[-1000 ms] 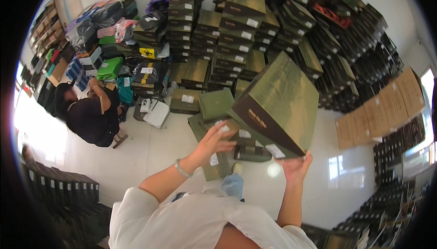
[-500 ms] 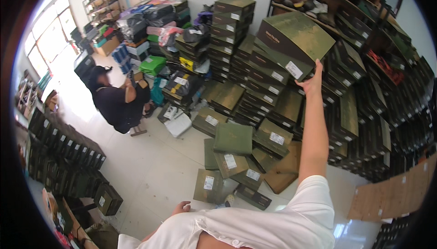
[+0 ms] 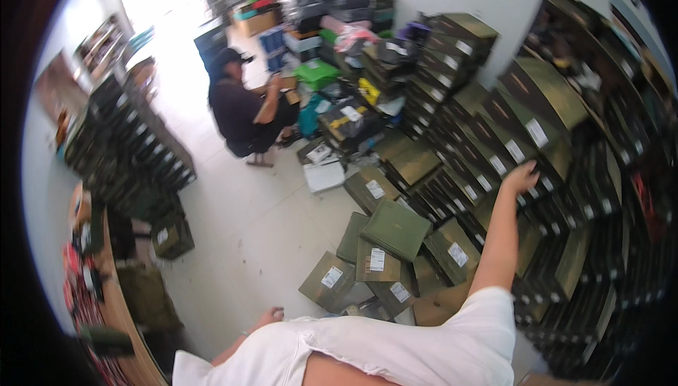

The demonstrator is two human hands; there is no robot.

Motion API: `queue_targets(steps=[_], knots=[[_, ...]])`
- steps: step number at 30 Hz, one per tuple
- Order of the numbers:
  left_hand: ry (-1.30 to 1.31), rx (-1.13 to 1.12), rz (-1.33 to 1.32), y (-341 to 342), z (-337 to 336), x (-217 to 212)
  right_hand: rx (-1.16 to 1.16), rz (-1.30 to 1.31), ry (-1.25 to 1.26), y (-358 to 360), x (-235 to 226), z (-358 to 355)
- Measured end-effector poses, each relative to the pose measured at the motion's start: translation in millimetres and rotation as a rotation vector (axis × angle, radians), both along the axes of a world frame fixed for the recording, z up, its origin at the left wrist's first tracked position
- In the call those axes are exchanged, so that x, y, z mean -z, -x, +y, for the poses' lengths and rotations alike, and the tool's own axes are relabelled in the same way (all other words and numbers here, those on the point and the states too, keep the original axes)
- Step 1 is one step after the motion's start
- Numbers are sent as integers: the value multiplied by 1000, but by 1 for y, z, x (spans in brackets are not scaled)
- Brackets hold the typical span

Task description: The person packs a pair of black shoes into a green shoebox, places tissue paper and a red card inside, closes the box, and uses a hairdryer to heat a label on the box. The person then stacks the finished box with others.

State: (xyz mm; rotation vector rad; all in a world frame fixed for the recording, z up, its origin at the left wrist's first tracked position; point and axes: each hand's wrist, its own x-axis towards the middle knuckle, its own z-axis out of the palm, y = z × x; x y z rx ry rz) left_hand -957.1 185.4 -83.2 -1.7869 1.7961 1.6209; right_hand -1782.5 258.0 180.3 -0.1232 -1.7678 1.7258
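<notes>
My right arm reaches far out to the right. My right hand is beside the front faces of the stacked shoe boxes, its fingers loosely bent and nothing visibly gripped. Just above it, a dark green shoe box with a white label sits tilted on top of the stack. The rows of shoe boxes beneath also carry white labels on their ends. My left hand hangs low by my waist, fingers curled in, with no object visible in it. Part of that hand is hidden by my white shirt.
Loose green boxes lie piled on the floor before me. A person in dark clothes and a cap sits on a low stool at the left. Wrapped packages are heaped behind. More box stacks and a wooden table edge line the left.
The box my right hand held up now rests on the stack, and the hand has come down below it. My view has turned to the right. The left hand's fingers look more curled.
</notes>
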Motion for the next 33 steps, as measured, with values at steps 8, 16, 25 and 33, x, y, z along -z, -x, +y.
queue_targets(steps=[8,16,25,33], knots=[[207,29,-73,-43,-16,-66,-1272,-1101,-986,-450,374,70],[125,-286,-66,-191,-44,14,-1827,-854,-1332,-621,341,-131],[525,-1154,-304,-473,-132,-66,-2032,-561,-1476,-799,302,-303],[709,-1582,-529,-673,-112,-152,-2319,-107,-1658,-843,389,-451]])
